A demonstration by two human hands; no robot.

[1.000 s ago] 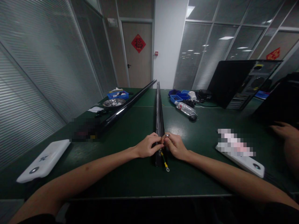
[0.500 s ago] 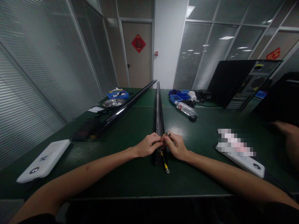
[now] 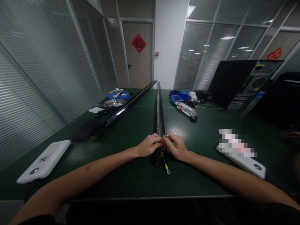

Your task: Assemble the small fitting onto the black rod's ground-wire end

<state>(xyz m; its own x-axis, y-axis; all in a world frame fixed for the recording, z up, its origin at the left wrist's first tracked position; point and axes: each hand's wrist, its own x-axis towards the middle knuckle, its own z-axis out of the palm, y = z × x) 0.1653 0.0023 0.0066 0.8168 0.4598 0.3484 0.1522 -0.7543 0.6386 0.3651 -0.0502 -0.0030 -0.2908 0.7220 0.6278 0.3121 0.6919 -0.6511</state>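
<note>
A long black rail with an open channel [image 3: 160, 115] runs away from me along the table, and both hands meet over its near end. My left hand [image 3: 148, 145] is closed there, thumb and fingers pinched on something I cannot make out. My right hand [image 3: 177, 147] presses against those fingertips from the other side, closed on a small shiny metal part [image 3: 168, 136]. Below the hands, a short yellow-green wire [image 3: 165, 160] hangs out over the rail's end, tipped with a ring terminal [image 3: 168, 171]. The fingers hide where the wire begins.
A second black rail [image 3: 124, 109] lies slanted at left. White devices [image 3: 44, 161] flank me. Farther back are a metal bowl [image 3: 114, 103], blue trays [image 3: 180, 96], a plastic bottle [image 3: 187, 110] and a computer case [image 3: 236, 84]. A person's hand [image 3: 292, 135] shows dimly at the right edge.
The small metal part at my right fingertips has tilted more upright. My hands stay in nearly the same place. The other person's hand at the right has drawn back toward the picture's edge.
</note>
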